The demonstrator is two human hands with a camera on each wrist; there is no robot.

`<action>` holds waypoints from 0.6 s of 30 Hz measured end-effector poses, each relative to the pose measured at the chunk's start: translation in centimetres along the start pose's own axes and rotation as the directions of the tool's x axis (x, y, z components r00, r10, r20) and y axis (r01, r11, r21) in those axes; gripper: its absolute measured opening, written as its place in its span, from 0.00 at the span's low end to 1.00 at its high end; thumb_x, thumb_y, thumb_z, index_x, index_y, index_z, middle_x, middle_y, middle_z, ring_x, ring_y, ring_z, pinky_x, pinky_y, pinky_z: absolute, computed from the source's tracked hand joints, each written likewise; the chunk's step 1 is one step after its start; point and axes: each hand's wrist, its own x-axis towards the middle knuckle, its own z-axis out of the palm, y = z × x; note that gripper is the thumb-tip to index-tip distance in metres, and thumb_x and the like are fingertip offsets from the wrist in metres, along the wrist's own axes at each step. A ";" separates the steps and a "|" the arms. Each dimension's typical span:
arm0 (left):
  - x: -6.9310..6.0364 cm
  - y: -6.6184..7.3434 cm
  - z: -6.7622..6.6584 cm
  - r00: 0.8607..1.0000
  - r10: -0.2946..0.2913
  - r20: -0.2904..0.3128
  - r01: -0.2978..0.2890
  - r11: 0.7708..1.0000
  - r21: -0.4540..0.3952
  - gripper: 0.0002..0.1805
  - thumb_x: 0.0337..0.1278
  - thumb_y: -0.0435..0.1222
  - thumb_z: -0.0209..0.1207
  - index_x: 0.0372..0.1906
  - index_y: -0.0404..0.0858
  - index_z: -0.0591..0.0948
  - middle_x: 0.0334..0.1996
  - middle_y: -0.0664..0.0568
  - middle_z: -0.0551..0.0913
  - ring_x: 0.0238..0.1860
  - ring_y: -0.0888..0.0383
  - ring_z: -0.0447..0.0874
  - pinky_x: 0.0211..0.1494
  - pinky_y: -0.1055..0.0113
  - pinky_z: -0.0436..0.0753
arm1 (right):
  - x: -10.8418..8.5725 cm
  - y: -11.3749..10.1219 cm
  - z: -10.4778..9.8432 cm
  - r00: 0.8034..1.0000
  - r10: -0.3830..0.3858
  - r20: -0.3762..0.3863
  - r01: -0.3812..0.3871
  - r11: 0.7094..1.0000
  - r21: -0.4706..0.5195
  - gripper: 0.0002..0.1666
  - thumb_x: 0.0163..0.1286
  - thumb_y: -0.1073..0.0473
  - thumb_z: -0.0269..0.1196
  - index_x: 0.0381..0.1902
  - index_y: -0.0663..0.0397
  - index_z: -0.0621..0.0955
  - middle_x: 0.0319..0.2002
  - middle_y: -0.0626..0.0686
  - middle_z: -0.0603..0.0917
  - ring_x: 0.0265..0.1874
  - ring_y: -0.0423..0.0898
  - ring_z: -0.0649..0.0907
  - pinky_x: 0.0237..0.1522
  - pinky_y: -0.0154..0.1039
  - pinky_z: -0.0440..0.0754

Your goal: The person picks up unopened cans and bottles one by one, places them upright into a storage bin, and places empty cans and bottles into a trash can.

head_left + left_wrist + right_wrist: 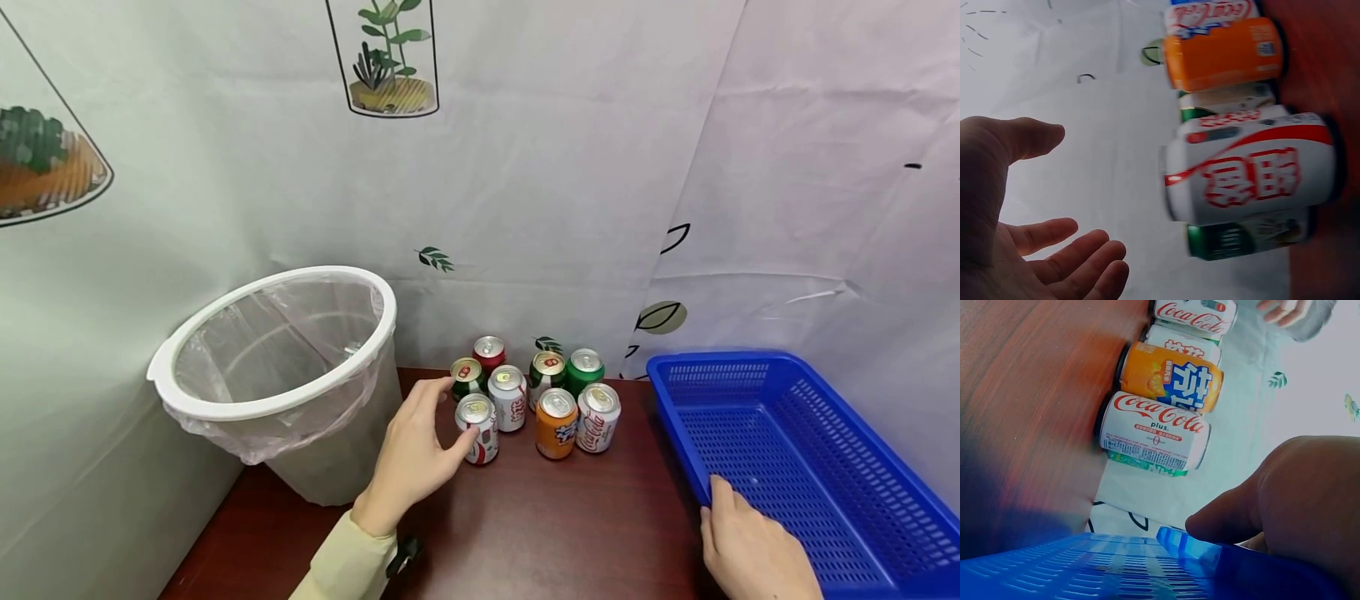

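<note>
In the head view my left hand [422, 446] is held beside the front-left white and red can [480, 429], thumb and fingers spread. The left wrist view has that hand [1041, 219] apart from the can [1254, 169], with nothing in its grasp. My right hand [757, 542] grips the near-left rim of a blue plastic basket [678, 446]; its thumb [1229, 515] lies over the rim. Behind the front-left can stand another white can [507, 400], a dark green can [467, 379] and a red can [490, 354].
Right of these stand an orange can [557, 425], a white Coca-Cola can [597, 419], a green can [584, 372] and a dark green and gold one [547, 372]. At the left is a bin [345, 450] lined with a clear bag. A patterned cloth [540, 208] hangs behind.
</note>
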 end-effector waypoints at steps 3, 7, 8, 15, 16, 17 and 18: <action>0.1 -0.7 0.9 0.999 -0.029 0.025 0.029 1.000 0.002 0.40 0.48 0.47 0.76 0.66 0.37 0.76 0.56 0.49 0.80 0.55 0.51 0.83 0.57 0.54 0.83 | 0.0 0.1 0.0 1.000 -0.013 -0.023 0.013 1.000 0.000 0.27 0.73 0.59 0.59 0.61 0.75 0.70 0.41 0.71 0.86 0.26 0.66 0.85 0.24 0.63 0.78; 0.1 -1.6 1.9 0.996 -0.069 0.053 0.069 0.998 0.000 0.40 0.49 0.46 0.76 0.67 0.37 0.75 0.58 0.47 0.79 0.57 0.51 0.81 0.59 0.53 0.83 | 0.1 0.1 -0.2 0.999 -0.025 -0.034 0.025 1.000 0.000 0.26 0.72 0.60 0.60 0.59 0.75 0.71 0.39 0.69 0.86 0.27 0.64 0.85 0.24 0.63 0.78; 0.1 -1.8 2.1 0.995 -0.077 0.060 0.077 0.997 -0.002 0.40 0.50 0.46 0.75 0.67 0.36 0.75 0.58 0.47 0.79 0.57 0.51 0.81 0.59 0.53 0.83 | 0.2 0.0 -0.2 0.999 -0.026 -0.030 0.026 1.000 0.002 0.26 0.72 0.60 0.60 0.59 0.76 0.71 0.39 0.69 0.86 0.27 0.64 0.86 0.25 0.63 0.78; -0.1 -2.7 3.4 0.984 -0.119 0.133 0.124 0.992 -0.031 0.41 0.52 0.48 0.74 0.69 0.37 0.74 0.59 0.44 0.79 0.57 0.47 0.81 0.59 0.50 0.82 | 0.7 -0.9 -0.4 0.999 -0.031 0.023 0.031 0.999 0.022 0.27 0.74 0.59 0.59 0.60 0.77 0.71 0.44 0.70 0.86 0.32 0.64 0.87 0.28 0.61 0.81; -0.1 -2.8 3.5 0.982 -0.123 0.140 0.129 0.991 -0.033 0.41 0.51 0.48 0.74 0.69 0.37 0.73 0.59 0.44 0.79 0.57 0.47 0.81 0.60 0.50 0.81 | 0.8 -1.1 -0.4 0.999 -0.033 0.027 0.032 0.999 0.025 0.27 0.74 0.59 0.58 0.61 0.77 0.71 0.45 0.71 0.86 0.33 0.65 0.87 0.29 0.62 0.81; -0.2 -2.9 3.6 0.981 -0.125 0.146 0.131 0.991 -0.033 0.41 0.51 0.48 0.75 0.69 0.37 0.73 0.59 0.45 0.79 0.58 0.46 0.82 0.60 0.50 0.81 | 0.8 -1.3 -0.4 0.999 -0.038 0.021 0.037 0.999 0.029 0.27 0.74 0.58 0.58 0.61 0.77 0.71 0.46 0.71 0.86 0.34 0.65 0.87 0.29 0.62 0.82; -0.2 -3.0 3.7 0.980 -0.127 0.152 0.133 0.991 -0.032 0.42 0.51 0.48 0.75 0.69 0.37 0.73 0.60 0.45 0.79 0.58 0.46 0.82 0.61 0.50 0.81 | 0.8 -1.6 -0.3 0.999 -0.043 0.012 0.043 0.999 0.033 0.27 0.74 0.58 0.59 0.61 0.77 0.72 0.46 0.71 0.86 0.34 0.65 0.87 0.30 0.63 0.82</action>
